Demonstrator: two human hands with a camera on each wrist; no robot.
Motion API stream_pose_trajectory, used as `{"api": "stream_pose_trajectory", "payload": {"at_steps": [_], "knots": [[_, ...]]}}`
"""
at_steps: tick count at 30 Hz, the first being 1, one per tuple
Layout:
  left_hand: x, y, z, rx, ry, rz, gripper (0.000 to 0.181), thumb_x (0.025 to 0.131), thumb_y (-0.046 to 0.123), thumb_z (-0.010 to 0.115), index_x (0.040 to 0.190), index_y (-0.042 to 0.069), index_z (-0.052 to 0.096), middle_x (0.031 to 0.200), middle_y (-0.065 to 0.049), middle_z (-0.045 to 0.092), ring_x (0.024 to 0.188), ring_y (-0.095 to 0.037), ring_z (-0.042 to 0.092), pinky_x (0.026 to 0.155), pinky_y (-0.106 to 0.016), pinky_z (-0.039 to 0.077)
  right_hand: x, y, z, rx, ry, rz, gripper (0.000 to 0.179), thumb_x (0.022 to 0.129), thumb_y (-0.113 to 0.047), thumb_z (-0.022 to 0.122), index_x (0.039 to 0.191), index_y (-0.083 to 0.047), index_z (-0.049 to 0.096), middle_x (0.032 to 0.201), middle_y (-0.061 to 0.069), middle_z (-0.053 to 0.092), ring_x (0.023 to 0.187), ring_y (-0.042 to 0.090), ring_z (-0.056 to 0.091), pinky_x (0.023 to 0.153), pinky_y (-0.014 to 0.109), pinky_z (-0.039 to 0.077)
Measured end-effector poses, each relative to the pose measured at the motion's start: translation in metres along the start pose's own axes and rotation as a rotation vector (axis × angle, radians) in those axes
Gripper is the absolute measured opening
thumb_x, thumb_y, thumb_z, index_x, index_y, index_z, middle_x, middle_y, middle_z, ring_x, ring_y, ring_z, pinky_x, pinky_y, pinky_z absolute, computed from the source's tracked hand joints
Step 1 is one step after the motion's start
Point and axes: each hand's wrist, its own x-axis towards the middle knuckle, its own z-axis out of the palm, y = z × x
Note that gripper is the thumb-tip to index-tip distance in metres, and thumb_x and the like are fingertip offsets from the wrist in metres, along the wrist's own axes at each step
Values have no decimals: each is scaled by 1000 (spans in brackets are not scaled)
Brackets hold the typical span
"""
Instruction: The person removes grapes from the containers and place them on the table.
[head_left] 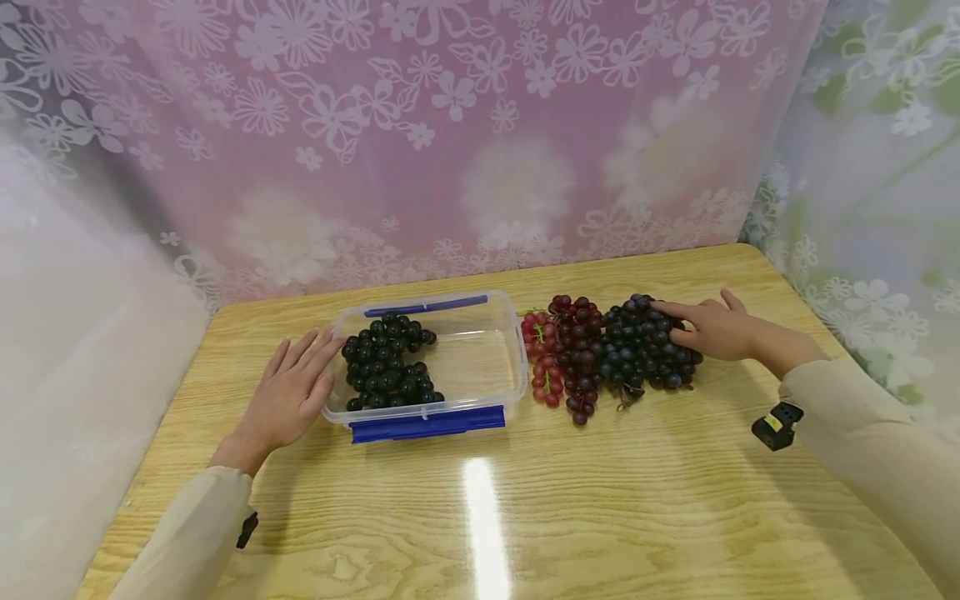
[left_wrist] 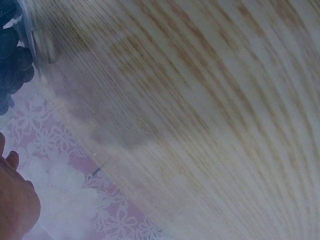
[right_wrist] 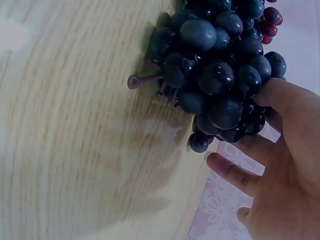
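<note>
My left hand (head_left: 281, 408) lies with straight fingers at the left wall of a clear plastic container (head_left: 480, 367); its fingertips touch the rim. A bunch of black grapes (head_left: 382, 367) fills the left part of that container. My right hand (head_left: 716, 329) pinches a bunch of dark blue-black grapes (head_left: 641, 346) on the table. In the right wrist view, the thumb (right_wrist: 280, 97) presses on the grapes (right_wrist: 215, 77) while other fingers reach behind them. Beside this bunch lie dark red grapes (head_left: 579, 350) and lighter red grapes (head_left: 542, 337). The left wrist view shows only a bit of the left hand (left_wrist: 17, 200).
Blue latch flaps (head_left: 427, 425) hang on the container's long sides, the near one folded outward. All stands on a wood-grain table (head_left: 600, 500). A pink flowered curtain (head_left: 480, 167) hangs behind its back edge, with pale curtains at both sides.
</note>
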Motion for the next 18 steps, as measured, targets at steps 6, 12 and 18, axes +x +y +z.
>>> {"api": "stream_pose_trajectory", "payload": {"at_steps": [6,12,18], "knots": [[0,-1,1,-3,9,4,50,104,32,36,151,15,32,156,-7,24,141,-33,19,114,-49,2,0,3,4,69,17,-18,56,101,-26,49,146,3,31,83,4,68,108,50,52,96,76,4],[0,-1,1,-13,19,1,49,105,34,32,150,16,33,155,-8,26,141,-32,20,114,-50,3,0,3,4,160,38,-21,56,100,-21,52,146,3,32,132,32,48,110,46,54,98,75,5],[0,0,1,-20,14,-4,49,104,32,34,150,16,33,155,-8,26,141,-32,20,114,-51,4,-1,1,-5,181,29,-31,60,97,-23,56,147,0,32,133,33,46,95,41,61,93,66,33]]}}
